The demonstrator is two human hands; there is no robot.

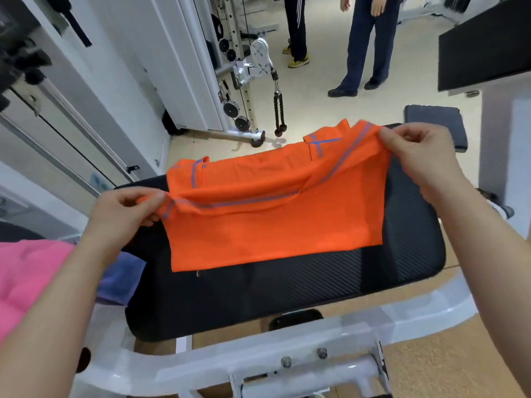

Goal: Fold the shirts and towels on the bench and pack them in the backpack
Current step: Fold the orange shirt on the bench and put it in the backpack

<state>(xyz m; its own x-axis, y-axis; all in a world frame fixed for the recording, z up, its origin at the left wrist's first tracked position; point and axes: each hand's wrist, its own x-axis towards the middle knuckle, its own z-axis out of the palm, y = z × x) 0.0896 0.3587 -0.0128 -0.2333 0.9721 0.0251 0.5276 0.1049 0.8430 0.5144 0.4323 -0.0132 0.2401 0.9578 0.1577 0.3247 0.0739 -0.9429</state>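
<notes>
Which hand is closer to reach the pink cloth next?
Left, probably. The left hand pinches the orange shirt on the side where the pink cloth lies; the right hand pinches the shirt's other end, across the bench.

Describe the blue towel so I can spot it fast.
Find the black bench pad under the orange shirt. At its left end lies the blue towel. It is the only blue cloth, right of the pink towel.

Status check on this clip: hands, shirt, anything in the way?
Left hand, right hand: each pinching one end of orange shirt. Shirt partly folded on bench pad. Pink towel, blue towel at left, clear of it.
</notes>
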